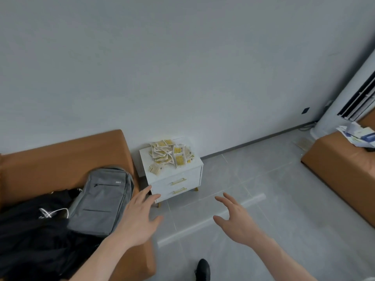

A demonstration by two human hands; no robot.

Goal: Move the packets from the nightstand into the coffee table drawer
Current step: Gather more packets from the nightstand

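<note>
At the far left a heap of black fabric (30, 230) is lying on the seat of a tan leather sofa (60, 159), and a grey fabric backpack (103, 201) is leaning against it just to the right. Next along, the left hand (138, 220) is reaching forward with its fingers spread and straight, holding nothing, its fingertips overlapping the lower left corner of the small white two-drawer nightstand (176, 179) in this view, though whether it is touching cannot be told. The pale yellow and cream paper packets (170, 154) are lying in a loose pile on the nightstand's top, toward its back right part, with one stray packet sitting apart at the front left. The pile is lying ahead of and above both hands in the picture, a little right of the left hand and left of the right hand, so both are reaching from roughly equal range, the left perhaps slightly nearer. The right hand (235, 218) is hovering over the grey tiled floor (274, 189) with fingers loosely parted and gently curved, empty. At the far right a second tan leather seat (341, 171) is carrying scattered papers; the coffee table drawer is not in view
</note>
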